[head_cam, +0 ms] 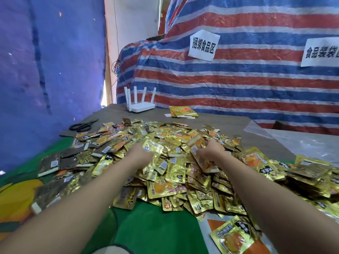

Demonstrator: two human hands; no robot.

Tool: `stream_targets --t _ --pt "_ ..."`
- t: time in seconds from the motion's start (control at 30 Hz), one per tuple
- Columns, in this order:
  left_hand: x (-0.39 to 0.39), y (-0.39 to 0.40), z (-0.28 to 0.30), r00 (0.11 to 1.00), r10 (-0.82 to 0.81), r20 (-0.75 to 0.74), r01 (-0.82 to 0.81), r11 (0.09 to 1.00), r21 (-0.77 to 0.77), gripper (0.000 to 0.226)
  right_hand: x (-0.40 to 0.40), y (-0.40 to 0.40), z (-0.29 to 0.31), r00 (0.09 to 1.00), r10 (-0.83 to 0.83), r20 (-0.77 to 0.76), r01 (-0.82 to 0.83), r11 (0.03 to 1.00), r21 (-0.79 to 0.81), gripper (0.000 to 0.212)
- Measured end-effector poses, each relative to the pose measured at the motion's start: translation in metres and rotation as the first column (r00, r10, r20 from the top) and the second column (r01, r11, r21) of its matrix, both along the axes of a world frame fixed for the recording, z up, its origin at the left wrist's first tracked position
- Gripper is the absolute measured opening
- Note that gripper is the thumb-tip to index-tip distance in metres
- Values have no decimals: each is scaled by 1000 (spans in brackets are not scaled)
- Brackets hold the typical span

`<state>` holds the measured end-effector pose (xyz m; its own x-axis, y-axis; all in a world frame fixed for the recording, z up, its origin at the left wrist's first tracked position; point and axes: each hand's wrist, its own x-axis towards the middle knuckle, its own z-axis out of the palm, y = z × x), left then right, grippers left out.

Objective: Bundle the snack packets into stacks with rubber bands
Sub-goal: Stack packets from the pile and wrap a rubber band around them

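- Two bare forearms reach forward from the bottom edge over a green cloth (150,224) toward a wide heap of gold snack packets (174,171).
- Nearest of all, well short of both hands and on the right-hand side, one gold packet with an orange picture (233,237) lies alone at the lower edge.
- Left hand (142,153) is sunk into the heap, its fingers curled round a gold packet (153,146) that stands up just beyond the knuckles.
- Right hand (211,149) pinches a small clutch of packets (197,143); part of it pokes up beyond the fingers, and a longer packet hangs down toward the wrist.
- Loose packets lie between the two hands and spread well out to either side, darker ones (51,164) far left of the left hand.
- Beyond the left hand, past the heap's far edge, black scissors (82,125) lie on the grey table (229,123).
- Farther still stand a white router (140,105) with upright antennas and a few yellow packets (183,111), left apart from the heap.
- Behind everything hangs a striped tarp (238,79) bearing two paper signs (203,45).
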<state>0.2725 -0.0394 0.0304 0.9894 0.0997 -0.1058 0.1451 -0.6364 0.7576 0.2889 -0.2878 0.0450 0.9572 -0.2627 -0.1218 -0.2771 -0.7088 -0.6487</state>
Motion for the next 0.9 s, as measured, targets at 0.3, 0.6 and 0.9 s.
stream_targets --t 0.3,0.6,0.9 --pt "13 -59 -26 1000 7 -4 -4 840 543 60 11 18 -37 1000 18 22 -2 821 -571 43" --pt "16 -57 -18 998 45 -43 -26 931 365 39 1 16 -24 992 -63 110 67 997 -36 22" --pt "11 -69 13 964 -116 -240 195 920 341 39 -36 37 -49 987 -163 -6 158 943 293 68"
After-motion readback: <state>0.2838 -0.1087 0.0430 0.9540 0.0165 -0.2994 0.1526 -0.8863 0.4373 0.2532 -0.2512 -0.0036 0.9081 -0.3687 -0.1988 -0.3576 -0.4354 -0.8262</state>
